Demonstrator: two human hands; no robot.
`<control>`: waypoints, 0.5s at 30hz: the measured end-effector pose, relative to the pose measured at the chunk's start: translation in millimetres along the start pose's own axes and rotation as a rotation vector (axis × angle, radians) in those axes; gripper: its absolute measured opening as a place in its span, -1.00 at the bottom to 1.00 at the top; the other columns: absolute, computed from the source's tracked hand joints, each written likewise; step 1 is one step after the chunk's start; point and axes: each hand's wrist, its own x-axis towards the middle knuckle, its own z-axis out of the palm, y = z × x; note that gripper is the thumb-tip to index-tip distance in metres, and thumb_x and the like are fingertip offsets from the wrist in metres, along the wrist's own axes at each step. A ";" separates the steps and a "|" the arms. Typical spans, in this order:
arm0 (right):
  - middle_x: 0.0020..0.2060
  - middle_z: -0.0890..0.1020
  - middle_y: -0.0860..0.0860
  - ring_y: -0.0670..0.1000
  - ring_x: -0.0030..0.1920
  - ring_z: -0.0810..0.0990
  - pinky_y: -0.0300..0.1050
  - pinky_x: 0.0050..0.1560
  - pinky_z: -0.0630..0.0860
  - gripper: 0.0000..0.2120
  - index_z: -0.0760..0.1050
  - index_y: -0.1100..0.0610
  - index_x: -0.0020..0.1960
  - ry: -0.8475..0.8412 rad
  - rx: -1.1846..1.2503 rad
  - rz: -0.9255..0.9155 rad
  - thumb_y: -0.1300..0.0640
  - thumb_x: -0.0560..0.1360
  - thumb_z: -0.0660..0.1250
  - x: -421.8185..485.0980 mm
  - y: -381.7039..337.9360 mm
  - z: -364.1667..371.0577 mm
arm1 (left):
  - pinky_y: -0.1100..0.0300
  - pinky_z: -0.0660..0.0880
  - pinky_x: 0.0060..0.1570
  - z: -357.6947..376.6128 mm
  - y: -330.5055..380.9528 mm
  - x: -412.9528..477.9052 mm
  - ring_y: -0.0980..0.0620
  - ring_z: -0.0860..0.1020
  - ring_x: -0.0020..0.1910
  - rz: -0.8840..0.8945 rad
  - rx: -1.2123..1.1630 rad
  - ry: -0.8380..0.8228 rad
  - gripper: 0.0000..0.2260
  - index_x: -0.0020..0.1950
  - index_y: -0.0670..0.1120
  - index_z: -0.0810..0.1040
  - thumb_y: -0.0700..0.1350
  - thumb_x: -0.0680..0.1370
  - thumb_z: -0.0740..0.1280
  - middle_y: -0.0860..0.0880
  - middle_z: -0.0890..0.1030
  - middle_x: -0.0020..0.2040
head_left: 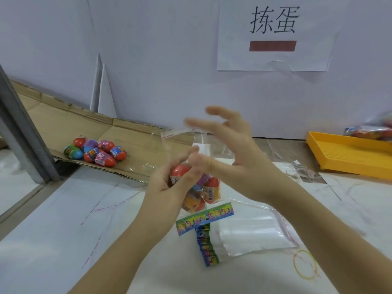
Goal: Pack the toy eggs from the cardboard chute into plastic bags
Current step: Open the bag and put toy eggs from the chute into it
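Partly done. Left hand (167,181) grips clear plastic bag (180,143) holding several toy eggs (211,187); right hand (231,149) spread, gripping nothing. Colourful loose eggs (95,151) lie unpacked on brown cardboard chute (63,122), leftward.

Probably a packing workshop: a sign (273,35) on the partition (159,60), a chute (63,124) at the table's (53,219) left edge, bags (250,234), and a tray (350,153) at its right edge.

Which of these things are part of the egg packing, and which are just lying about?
In use: toy eggs, cardboard chute, part-filled bag in the left hand, spare bags.
Lying about: yellow tray, rubber band, wall sign, printed cards.
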 end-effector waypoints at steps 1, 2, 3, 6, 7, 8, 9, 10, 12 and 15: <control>0.33 0.26 -0.20 -0.18 0.30 0.29 -0.27 0.27 0.34 -0.47 0.27 -0.37 0.28 0.092 0.108 0.066 -0.27 0.38 0.39 1.8 0.7 0.8 | 0.28 0.57 -0.31 -0.6 0.6 0.9 0.08 0.69 -0.15 -0.023 -0.033 0.005 -0.58 0.11 0.12 0.65 0.16 0.27 0.41 0.04 0.71 -0.11; 0.29 0.32 -0.18 -0.19 0.25 0.37 -0.28 0.17 0.45 -0.39 0.25 -0.33 0.30 0.145 0.211 0.148 -0.27 0.32 0.42 3.6 1.3 1.1 | 0.26 0.58 -0.31 -1.5 1.4 1.4 0.06 0.69 -0.12 -0.045 -0.079 -0.002 -0.60 0.09 0.16 0.66 0.14 0.27 0.42 0.03 0.72 -0.08; 0.23 0.40 -0.16 -0.17 0.19 0.46 -0.24 0.10 0.53 -0.36 0.29 -0.27 0.28 0.135 0.300 0.237 -0.27 0.25 0.42 5.1 3.1 0.6 | 0.24 0.59 -0.29 -2.0 2.9 1.9 0.04 0.69 -0.09 -0.072 -0.136 -0.022 -0.62 0.09 0.18 0.66 0.11 0.28 0.42 0.01 0.71 -0.02; -0.01 0.65 -0.06 -0.03 -0.01 0.63 0.00 0.03 0.58 -0.50 0.56 -0.02 0.06 -0.045 0.466 0.424 -0.23 0.20 0.41 5.6 8.9 0.5 | 0.22 0.60 -0.21 -3.8 6.5 2.9 0.02 0.68 0.00 -0.170 -0.304 -0.121 -0.52 0.21 0.13 0.62 0.06 0.28 0.44 -0.03 0.69 0.09; -0.11 0.67 -0.06 -0.03 -0.10 0.65 -0.01 -0.04 0.59 -0.60 0.61 0.02 -0.04 -0.038 0.491 0.440 -0.19 0.23 0.44 4.1 9.8 1.7 | 0.21 0.60 -0.21 -4.2 8.3 2.9 0.01 0.68 0.00 -0.200 -0.341 -0.142 -0.49 0.22 0.12 0.61 0.06 0.26 0.45 -0.04 0.69 0.09; -0.19 0.67 -0.07 -0.06 -0.18 0.64 -0.06 -0.12 0.59 -0.72 0.62 0.04 -0.11 -0.002 0.520 0.447 -0.11 0.28 0.46 2.9 10.3 3.5 | 0.19 0.61 -0.21 -4.2 9.5 3.0 0.01 0.68 -0.01 -0.219 -0.368 -0.156 -0.48 0.22 0.10 0.62 0.05 0.25 0.45 -0.06 0.69 0.08; -0.25 0.66 -0.07 -0.09 -0.24 0.62 -0.11 -0.19 0.58 -0.85 0.62 0.04 -0.17 0.040 0.553 0.451 -0.01 0.34 0.48 1.5 10.7 5.2 | 0.18 0.62 -0.21 -3.6 10.6 3.1 0.00 0.68 -0.03 -0.227 -0.389 -0.165 -0.51 0.19 0.06 0.64 0.04 0.26 0.44 -0.08 0.70 0.05; -0.29 0.65 -0.07 -0.11 -0.27 0.62 -0.12 -0.23 0.57 -0.94 0.62 0.04 -0.20 0.079 0.589 0.461 0.07 0.38 0.48 -0.2 11.3 6.4 | 0.18 0.63 -0.23 -2.8 10.7 3.3 0.00 0.69 -0.08 -0.223 -0.403 -0.168 -0.59 0.12 0.02 0.68 0.04 0.28 0.42 -0.09 0.71 0.01; -0.30 0.67 -0.06 -0.12 -0.29 0.62 -0.10 -0.24 0.58 -0.96 0.61 0.04 -0.19 0.134 0.639 0.499 0.14 0.42 0.45 -5.3 13.1 7.3 | 0.21 0.61 -0.31 -1.0 9.6 3.2 0.04 0.69 -0.20 -0.211 -0.398 -0.127 -0.75 -0.09 -0.01 0.73 0.04 0.33 0.38 -0.07 0.72 -0.11; -0.23 0.69 -0.02 -0.07 -0.28 0.61 -0.11 -0.25 0.60 -0.95 0.62 0.02 -0.15 0.185 0.668 0.542 0.15 0.45 0.43 -12.7 13.7 6.2 | 0.23 0.59 -0.33 -0.5 3.2 4.2 0.03 0.69 -0.13 -0.167 -0.327 -0.028 -0.73 -0.05 -0.06 0.73 0.02 0.41 0.32 -0.08 0.71 -0.01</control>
